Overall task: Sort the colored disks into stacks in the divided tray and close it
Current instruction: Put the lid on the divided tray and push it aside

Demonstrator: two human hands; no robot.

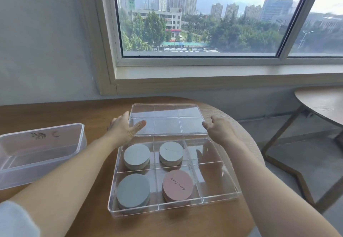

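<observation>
A clear divided tray [230, 177] lies on the round wooden table. Its left and middle compartments hold stacks of disks: a grey-green stack [136, 156] and a pale stack [171, 153] at the back, a grey-blue stack [133, 190] and a pink stack [178, 185] in front. The right compartments hold nothing. The clear hinged lid [168, 119] lies open behind the tray. My left hand [123, 128] grips the lid's left edge, thumb on top. My right hand [219, 128] is at the lid's right edge, fingers spread; whether it touches is unclear.
A clear plastic bin [39, 153] stands on the table to the left, with nothing in it. A wall and a window sill [204, 73] are behind the table. A second round table [323, 105] stands at the right across a gap of floor.
</observation>
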